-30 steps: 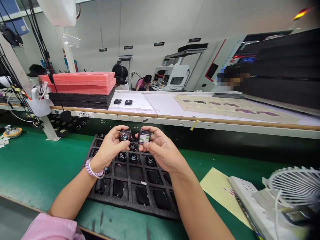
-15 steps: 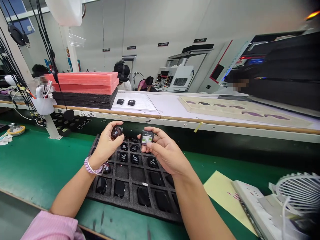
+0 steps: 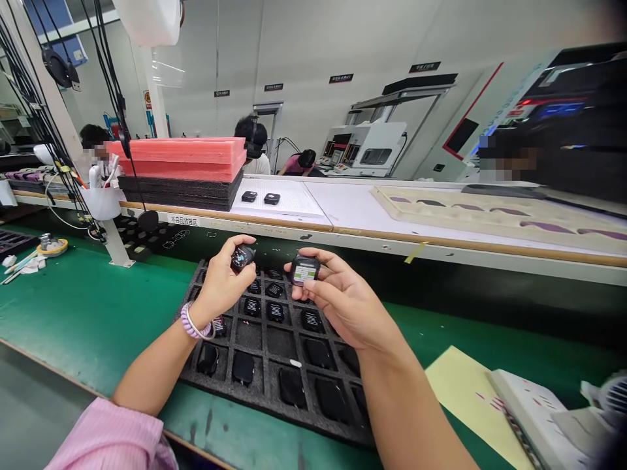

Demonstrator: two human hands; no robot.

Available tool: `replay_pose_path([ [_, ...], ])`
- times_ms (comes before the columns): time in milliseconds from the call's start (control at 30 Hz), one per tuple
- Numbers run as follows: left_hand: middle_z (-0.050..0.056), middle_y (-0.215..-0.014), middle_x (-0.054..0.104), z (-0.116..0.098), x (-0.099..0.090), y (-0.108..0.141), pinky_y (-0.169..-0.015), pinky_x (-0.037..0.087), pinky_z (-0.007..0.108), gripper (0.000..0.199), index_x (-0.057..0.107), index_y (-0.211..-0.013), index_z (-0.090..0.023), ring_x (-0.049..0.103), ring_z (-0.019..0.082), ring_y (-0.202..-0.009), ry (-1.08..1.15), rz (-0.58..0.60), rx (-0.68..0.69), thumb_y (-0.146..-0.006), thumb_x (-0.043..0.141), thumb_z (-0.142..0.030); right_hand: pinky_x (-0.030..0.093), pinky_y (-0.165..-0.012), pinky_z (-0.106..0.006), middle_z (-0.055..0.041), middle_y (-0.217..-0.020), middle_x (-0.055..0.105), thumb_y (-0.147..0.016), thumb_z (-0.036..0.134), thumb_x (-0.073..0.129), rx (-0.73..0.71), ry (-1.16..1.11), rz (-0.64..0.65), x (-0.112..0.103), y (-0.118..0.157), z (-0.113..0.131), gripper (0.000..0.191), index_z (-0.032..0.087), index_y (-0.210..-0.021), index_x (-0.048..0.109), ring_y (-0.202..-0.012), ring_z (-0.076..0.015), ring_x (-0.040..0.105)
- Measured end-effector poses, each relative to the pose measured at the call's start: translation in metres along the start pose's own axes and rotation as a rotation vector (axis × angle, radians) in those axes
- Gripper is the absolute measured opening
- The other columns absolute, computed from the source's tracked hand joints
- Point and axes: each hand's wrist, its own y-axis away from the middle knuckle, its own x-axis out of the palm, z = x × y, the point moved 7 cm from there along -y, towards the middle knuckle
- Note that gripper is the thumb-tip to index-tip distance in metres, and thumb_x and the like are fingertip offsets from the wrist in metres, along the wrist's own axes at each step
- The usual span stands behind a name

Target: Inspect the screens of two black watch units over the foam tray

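My left hand (image 3: 226,279) grips a smartwatch case (image 3: 241,258) between thumb and fingers; its dark screen shows a lit watch face. In my right hand (image 3: 343,294) is a second smartwatch case (image 3: 304,269), its lit screen showing white and green bands, with my thumb at its lower edge. Neither watch has a strap that I can see. Both are held above a black foam tray (image 3: 223,385) divided into square compartments. Several dark watch cases (image 3: 243,367) lie in it, some with lit text on their screens. My hands cover part of the tray's far side.
A raised shelf (image 3: 313,225) runs behind the tray, bearing pink foam sheets (image 3: 181,160), black foam and two small black cases (image 3: 272,198). Cables (image 3: 105,65) hang at left. Yellow paper (image 3: 470,398), a white notebook-like block (image 3: 533,411) and a fan (image 3: 612,398) lie right. People sit beyond.
The camera view has turned slightly left, so the scene sits further right. The left watch's screen is tilted more into view and looks brighter. Both hands keep their watches.
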Motion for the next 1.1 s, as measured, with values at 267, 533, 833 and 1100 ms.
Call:
replay_pose_path([
  [267, -0.002, -0.081, 0.051, 0.0004, 0.0010, 0.0004, -0.059, 0.036, 0.022, 0.038, 0.060, -0.116, -0.020, 0.041, 0.010, -0.064, 0.016, -0.007, 0.006, -0.078, 0.060, -0.015, 0.050, -0.066, -0.030, -0.0051, -0.103, 0.071, -0.074, 0.029, 0.083, 0.012, 0.001, -0.006, 0.0001, 0.0002, -0.0010, 0.052, 0.024, -0.119, 0.058, -0.068, -0.0149, 0.062],
  [533, -0.001, -0.084, 0.052, 0.0015, 0.0016, 0.0013, -0.060, 0.036, 0.022, 0.040, 0.059, -0.118, -0.020, 0.041, 0.009, -0.065, 0.042, 0.002, 0.000, -0.079, 0.060, -0.015, 0.049, -0.069, -0.030, -0.0035, -0.101, 0.071, -0.073, 0.028, 0.083, 0.031, -0.008, -0.014, 0.0004, 0.0009, -0.0006, 0.052, 0.024, -0.118, 0.058, -0.068, -0.0146, 0.062],
  [833, -0.003, -0.078, 0.049, 0.0010, 0.0021, 0.0002, -0.059, 0.035, 0.022, 0.039, 0.059, -0.117, -0.019, 0.039, 0.010, -0.062, 0.022, 0.016, -0.009, -0.079, 0.059, -0.015, 0.050, -0.067, -0.030, -0.0036, -0.099, 0.071, -0.073, 0.029, 0.083, 0.024, -0.004, -0.014, 0.0010, 0.0009, -0.0007, 0.052, 0.024, -0.118, 0.059, -0.068, -0.0148, 0.061],
  [1100, -0.003, -0.075, 0.048, 0.0019, 0.0007, -0.0007, -0.058, 0.034, 0.021, 0.038, 0.060, -0.117, -0.019, 0.038, 0.010, -0.062, 0.017, 0.013, -0.020, -0.079, 0.059, -0.014, 0.051, -0.067, -0.027, -0.0019, -0.095, 0.070, -0.074, 0.030, 0.084, 0.014, 0.013, -0.008, 0.0016, 0.0009, -0.0006, 0.050, 0.024, -0.117, 0.060, -0.068, -0.0138, 0.063],
])
